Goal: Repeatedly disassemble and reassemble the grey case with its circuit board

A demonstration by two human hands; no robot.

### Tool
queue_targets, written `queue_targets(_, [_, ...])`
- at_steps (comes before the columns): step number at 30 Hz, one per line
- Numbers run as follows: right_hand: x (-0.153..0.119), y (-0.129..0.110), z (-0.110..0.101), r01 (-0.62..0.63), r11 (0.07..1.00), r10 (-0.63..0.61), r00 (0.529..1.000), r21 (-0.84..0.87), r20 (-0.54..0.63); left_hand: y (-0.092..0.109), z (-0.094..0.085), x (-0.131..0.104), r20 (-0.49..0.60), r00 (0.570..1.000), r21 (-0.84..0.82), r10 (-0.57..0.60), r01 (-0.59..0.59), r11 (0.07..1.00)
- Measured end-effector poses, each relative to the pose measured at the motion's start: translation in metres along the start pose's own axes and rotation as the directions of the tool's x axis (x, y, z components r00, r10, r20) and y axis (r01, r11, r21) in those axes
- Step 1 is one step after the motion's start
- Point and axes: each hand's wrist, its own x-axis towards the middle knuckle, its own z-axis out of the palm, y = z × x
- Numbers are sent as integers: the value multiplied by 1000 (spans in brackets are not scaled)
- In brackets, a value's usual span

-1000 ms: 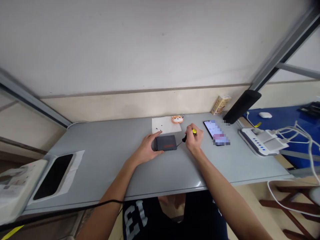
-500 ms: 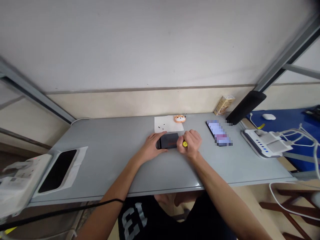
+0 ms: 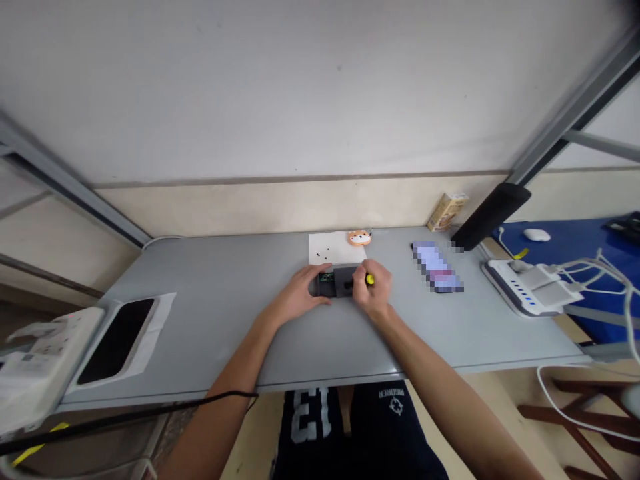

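A dark rectangular device lies on the grey table, its left part showing a green circuit board. My left hand grips its left end between thumb and fingers. A dark cover lies over the right part of the device. My right hand is closed around a yellow-ended tool, its fingers at the cover's right side. Behind the device is a white paper with several tiny dark pieces, and an orange animal-faced case on its right corner.
On the right are a phone, a small box, a black cylinder and a power strip with cables. A dark-screened tablet lies at the left. A black cable crosses the lower left.
The dark cover has slid right relative to the device, and the circuit board now shows. My right hand has shifted slightly left.
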Motion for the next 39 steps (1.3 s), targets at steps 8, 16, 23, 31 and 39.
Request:
queue_targets(8, [21, 13, -16, -242, 970, 244, 955, 31, -169, 0, -1, 1, -9, 999, 34, 31, -31, 999])
queue_targets(16, [31, 23, -29, -279, 960, 269, 921, 5, -280, 7, -3, -1, -11, 996, 144, 86, -84, 986])
queue_targets(23, [22, 17, -17, -172, 984, 175, 982, 38, -69, 12, 11, 1, -7, 983, 296, 185, -175, 939])
queue_targets(31, [19, 19, -15, -177, 984, 179, 982, 38, -59, 16, 16, 1, 48, 978, 333, 201, -206, 920])
queue_targets(39, [20, 19, -15, -159, 987, 161, 986, 39, -48, 19, 17, 2, 32, 983, 312, 180, -181, 933])
